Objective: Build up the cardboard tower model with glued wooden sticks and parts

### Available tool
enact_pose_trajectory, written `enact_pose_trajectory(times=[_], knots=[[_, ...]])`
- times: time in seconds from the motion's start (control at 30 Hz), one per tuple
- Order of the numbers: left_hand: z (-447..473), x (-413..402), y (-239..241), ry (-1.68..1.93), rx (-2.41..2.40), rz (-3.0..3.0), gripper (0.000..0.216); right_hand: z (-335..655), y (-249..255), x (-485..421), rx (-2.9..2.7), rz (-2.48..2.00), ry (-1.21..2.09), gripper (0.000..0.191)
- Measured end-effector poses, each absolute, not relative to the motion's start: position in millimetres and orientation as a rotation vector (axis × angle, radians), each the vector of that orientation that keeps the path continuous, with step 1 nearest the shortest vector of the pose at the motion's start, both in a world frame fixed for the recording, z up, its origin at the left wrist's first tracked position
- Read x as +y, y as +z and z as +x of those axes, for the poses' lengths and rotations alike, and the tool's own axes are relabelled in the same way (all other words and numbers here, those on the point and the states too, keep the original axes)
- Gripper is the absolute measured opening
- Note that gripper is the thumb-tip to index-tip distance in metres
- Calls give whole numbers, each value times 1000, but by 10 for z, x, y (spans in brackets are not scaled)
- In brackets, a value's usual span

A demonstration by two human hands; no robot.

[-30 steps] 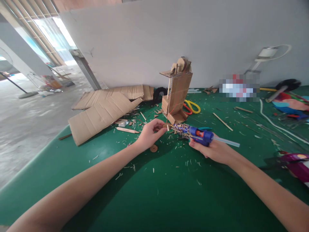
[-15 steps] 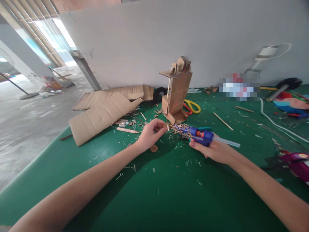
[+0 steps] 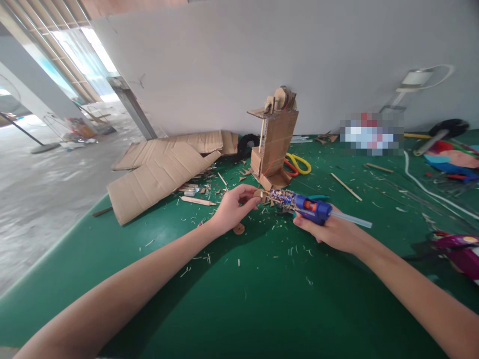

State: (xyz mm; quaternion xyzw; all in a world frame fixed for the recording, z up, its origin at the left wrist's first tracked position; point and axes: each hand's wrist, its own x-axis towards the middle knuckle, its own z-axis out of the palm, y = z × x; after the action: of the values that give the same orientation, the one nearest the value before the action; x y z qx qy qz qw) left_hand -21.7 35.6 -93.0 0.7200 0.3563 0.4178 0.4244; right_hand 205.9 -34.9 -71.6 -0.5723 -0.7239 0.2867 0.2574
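The left hand (image 3: 234, 205) is nearly closed, thumb and fingertips pinched on a small brown piece (image 3: 262, 194) that looks like cardboard. The right hand (image 3: 333, 230) is wrapped around the grip of a blue glue gun (image 3: 299, 203), whose nozzle points toward the left hand's fingertips, right at the small piece; whether the two touch cannot be told. A clear glue stick (image 3: 352, 219) sits in the back of the gun, its free end reaching out above the right hand.

Just beyond the left hand's fingertips, a cardboard tower (image 3: 279, 139) stands on the green table (image 3: 239, 309). Its base is shaped like an open tray; its contents are too small to make out. A thin red thread (image 3: 270, 169) runs along its lower front. Scissors with yellow and red handles (image 3: 302, 164) lie beside the tower, beyond the glue gun.

Just below the left hand's wrist lies a small cardboard disc (image 3: 238, 229). To that hand's left are a pointed wooden stick (image 3: 196, 201) and, farther out, large cardboard sheets (image 3: 157, 184).
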Motion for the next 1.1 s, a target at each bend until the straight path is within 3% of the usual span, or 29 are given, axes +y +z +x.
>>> enact_pose_trajectory(times=[1.1], knots=[[-254,432,-1038,1034,854,1815,27,2003,-677,-363,-2037,-1624,715,29]])
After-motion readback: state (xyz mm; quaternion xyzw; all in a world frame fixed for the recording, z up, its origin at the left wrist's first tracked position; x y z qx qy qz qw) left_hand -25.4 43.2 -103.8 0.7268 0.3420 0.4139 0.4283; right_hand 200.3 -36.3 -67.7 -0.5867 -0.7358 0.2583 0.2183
